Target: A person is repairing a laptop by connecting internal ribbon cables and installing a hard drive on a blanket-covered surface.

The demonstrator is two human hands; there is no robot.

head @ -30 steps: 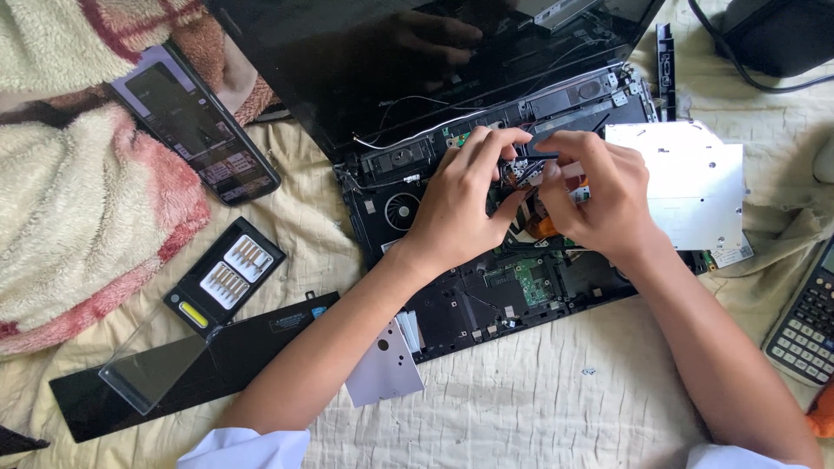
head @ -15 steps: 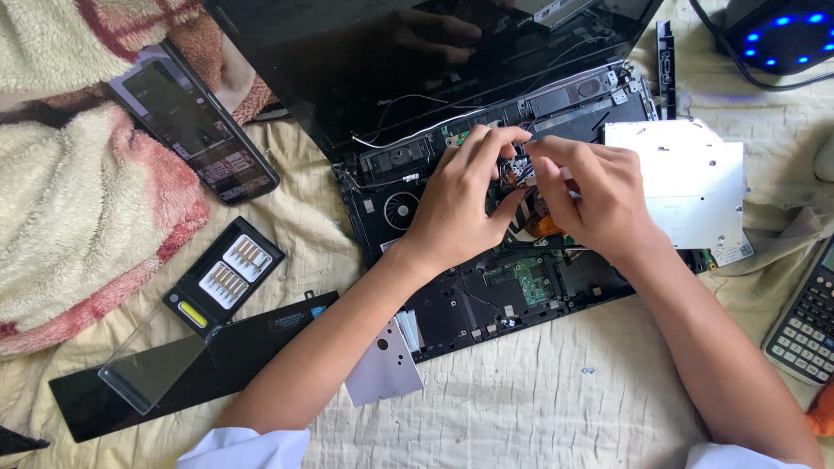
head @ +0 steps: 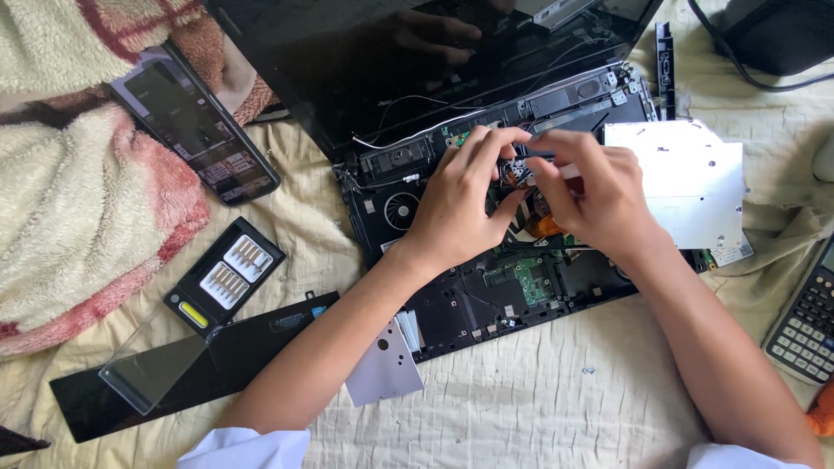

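Your left hand (head: 460, 204) and right hand (head: 599, 195) meet over the middle of the opened black laptop base (head: 521, 278), which lies on a cream quilted bedsheet (head: 539, 408). Both sets of fingers are curled in tight, pinching a small metal-and-black component (head: 514, 171) between them, just above the exposed boards. Left fingertips close on its left side, right fingertips on its right; how much of it each hand bears, you cannot tell.

Edges: the dark glossy laptop screen (head: 391, 61) stands right behind your hands, little room that way. The silver flat optical drive (head: 686, 178) lies touching the base's right end, just beside your right hand. The round black fan (head: 401, 211) sits just left of your left wrist.

Open room: bare sheet between your forearms and toward you. A grey metal bracket plate (head: 382, 369) lies under your left forearm. A long black plastic strip (head: 200, 365) and a black screwdriver bit case (head: 224, 278) with clear lid lie well left; a black smartphone (head: 195, 130) farther up-left. A dark calculator (head: 808, 321) is at the right edge.
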